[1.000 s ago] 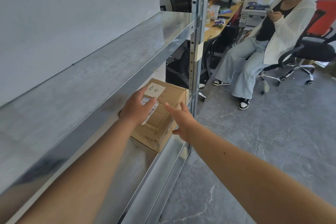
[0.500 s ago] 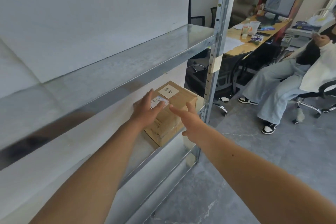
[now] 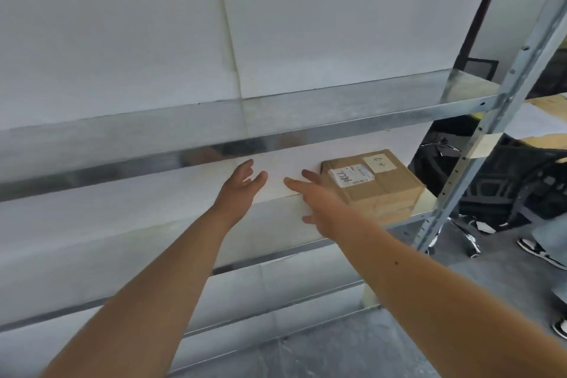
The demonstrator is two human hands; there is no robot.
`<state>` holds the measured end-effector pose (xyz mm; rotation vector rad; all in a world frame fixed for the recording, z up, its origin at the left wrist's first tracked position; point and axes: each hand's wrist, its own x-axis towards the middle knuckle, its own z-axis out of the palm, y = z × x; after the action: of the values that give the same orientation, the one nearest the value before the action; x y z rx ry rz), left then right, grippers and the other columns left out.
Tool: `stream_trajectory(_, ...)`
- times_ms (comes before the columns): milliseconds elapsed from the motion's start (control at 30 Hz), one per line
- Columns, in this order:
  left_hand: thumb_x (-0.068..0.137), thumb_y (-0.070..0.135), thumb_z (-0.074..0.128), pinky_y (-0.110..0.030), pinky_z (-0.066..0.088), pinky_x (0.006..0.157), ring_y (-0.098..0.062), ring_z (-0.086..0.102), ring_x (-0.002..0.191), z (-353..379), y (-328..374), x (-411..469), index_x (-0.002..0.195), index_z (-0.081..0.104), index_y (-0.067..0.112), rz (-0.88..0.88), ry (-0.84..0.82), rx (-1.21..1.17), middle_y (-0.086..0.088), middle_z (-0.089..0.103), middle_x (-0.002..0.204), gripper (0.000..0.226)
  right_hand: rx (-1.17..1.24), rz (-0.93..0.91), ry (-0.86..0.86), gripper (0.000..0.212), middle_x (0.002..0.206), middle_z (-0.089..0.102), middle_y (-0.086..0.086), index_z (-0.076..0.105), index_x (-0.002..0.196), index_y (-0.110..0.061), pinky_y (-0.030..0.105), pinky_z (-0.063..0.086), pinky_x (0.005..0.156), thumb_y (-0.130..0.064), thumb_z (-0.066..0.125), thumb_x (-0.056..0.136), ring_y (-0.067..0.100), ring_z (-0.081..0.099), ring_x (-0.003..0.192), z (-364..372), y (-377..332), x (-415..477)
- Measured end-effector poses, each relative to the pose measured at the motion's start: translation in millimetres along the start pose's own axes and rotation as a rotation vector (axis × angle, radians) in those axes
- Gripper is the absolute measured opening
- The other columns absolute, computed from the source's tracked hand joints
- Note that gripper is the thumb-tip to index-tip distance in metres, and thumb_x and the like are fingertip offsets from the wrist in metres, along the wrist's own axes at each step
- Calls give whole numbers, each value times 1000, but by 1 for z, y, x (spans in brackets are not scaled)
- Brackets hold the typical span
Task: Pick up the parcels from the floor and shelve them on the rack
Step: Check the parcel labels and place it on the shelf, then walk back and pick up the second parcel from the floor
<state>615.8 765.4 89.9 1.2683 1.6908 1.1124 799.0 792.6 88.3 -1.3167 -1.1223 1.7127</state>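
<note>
A brown cardboard parcel (image 3: 379, 186) with white labels rests on the middle shelf of the metal rack (image 3: 337, 120), near its right upright post. My left hand (image 3: 242, 186) hovers open in front of that shelf, well left of the parcel and apart from it. My right hand (image 3: 316, 202) is open with fingers spread, just left of the parcel's near corner; whether it touches the box I cannot tell. Neither hand holds anything.
The rack's perforated right post (image 3: 491, 120) runs diagonally at the right. Behind it stand a black office chair (image 3: 506, 193) and a wooden desk edge (image 3: 549, 101). A seated person's feet in black and white shoes (image 3: 540, 252) show at far right on the grey floor.
Both hands have come off the parcel and shifted left of it. The camera has swung left, so the parcel now lies to the right.
</note>
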Motion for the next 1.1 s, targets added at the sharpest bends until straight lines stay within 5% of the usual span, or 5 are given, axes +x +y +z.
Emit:
stream_trajectory(500, 99, 48, 64, -39, 34, 117, -18, 37, 154, -301, -123, -191, 160, 36, 37, -187, 568, -74, 7, 37, 167, 68, -425, 13, -717, 85, 171, 36, -2, 34, 162, -42, 57, 38, 116, -46, 79, 91, 28, 33, 156, 332, 34, -61)
stream_trajectory(733, 91, 63, 62, -47, 31, 124, -24, 40, 151, -421, -157, -318, 162, 33, 32, -287, 815, -61, -3, 38, 167, 83, -454, -48, -923, 78, 170, 36, -1, 34, 162, -38, 54, 39, 116, -50, 72, 95, 29, 35, 155, 484, 62, -128)
stream_trajectory(1100, 102, 49, 59, -45, 29, 124, -23, 34, 155, -530, -181, -438, 161, 36, 33, -265, 1119, -84, -3, 36, 169, 65, -453, -32, -1175, 74, 167, 38, 1, 34, 164, -31, 57, 36, 122, -41, 69, 100, 31, 35, 156, 637, 100, -208)
